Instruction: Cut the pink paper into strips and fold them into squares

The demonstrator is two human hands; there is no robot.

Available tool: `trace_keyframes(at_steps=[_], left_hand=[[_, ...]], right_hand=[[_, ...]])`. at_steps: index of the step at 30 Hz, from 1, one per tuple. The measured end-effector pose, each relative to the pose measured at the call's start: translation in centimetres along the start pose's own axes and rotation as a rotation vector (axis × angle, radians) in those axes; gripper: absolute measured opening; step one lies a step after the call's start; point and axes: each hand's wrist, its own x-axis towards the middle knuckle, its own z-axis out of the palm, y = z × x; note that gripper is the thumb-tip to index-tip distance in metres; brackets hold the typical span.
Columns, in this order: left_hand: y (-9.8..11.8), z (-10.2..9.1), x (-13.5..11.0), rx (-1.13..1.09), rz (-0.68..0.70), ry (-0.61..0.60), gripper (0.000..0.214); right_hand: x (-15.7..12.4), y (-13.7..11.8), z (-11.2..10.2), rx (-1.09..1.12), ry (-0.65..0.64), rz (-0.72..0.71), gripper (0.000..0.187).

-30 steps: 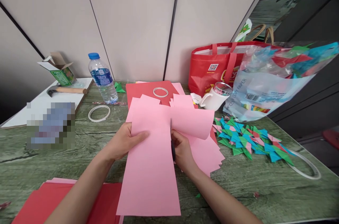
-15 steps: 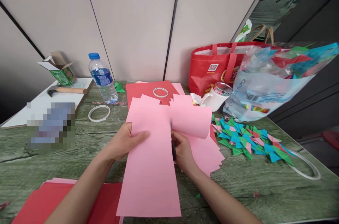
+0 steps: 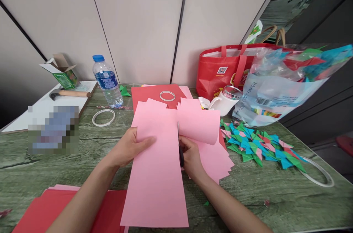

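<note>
My left hand (image 3: 134, 146) grips the left edge of a pink paper sheet (image 3: 157, 185), thumb on top and the other fingers hidden beneath. My right hand (image 3: 192, 157) is closed around the black handle of a pair of scissors (image 3: 181, 156). The scissors' blade stands in a long cut that runs up the sheet. To the right of the cut, a strip of the sheet curls over (image 3: 200, 126). Several more pink sheets (image 3: 216, 159) lie fanned out beneath, and a red sheet (image 3: 149, 95) lies behind them.
Folded paper triangles (image 3: 256, 144) lie in a pile at right, before a plastic bag (image 3: 264, 97), a white mug (image 3: 223, 102) and a red bag (image 3: 209, 71). Tape rolls (image 3: 103, 124), a water bottle (image 3: 107, 82) and a hammer (image 3: 70, 93) are on the left. Red paper (image 3: 41, 211) lies near my left forearm.
Both hands stay almost in place. The scissors' blades look slightly more apart, and the near edge of the pink sheet has dipped a little.
</note>
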Motion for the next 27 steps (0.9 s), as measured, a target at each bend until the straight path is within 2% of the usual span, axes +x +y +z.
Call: trace_keyframes(at_steps=[16, 27], left_hand=[[-0.15, -0.06, -0.02, 0.007, 0.000, -0.013, 0.031], [-0.05, -0.04, -0.16, 0.040, 0.006, -0.054, 0.025]], right_hand=[[-0.13, 0.34, 0.14, 0.038, 0.042, 0.039, 0.011], [0.43, -0.14, -0.41, -0.034, 0.037, -0.049, 0.016]])
